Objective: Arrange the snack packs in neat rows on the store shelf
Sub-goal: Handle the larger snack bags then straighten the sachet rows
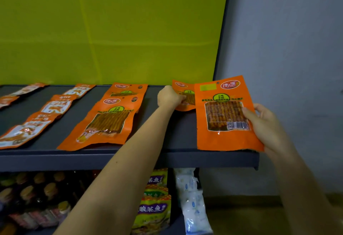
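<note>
Dark shelf, green wall behind. My left hand pinches the rear pack; my right hand grips the front pack. I should lay it squarely, overlapping evenly.

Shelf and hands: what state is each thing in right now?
Left hand: closed on the back pack.
Back pack: flat at the shelf's rear, partly hidden.
Right hand: grip on the front pack's right edge.
Front pack: tilted up, bottom edge at the shelf lip.
Middle packs: lying flat, overlapped in a row.
Shelf: partly filled.
</note>
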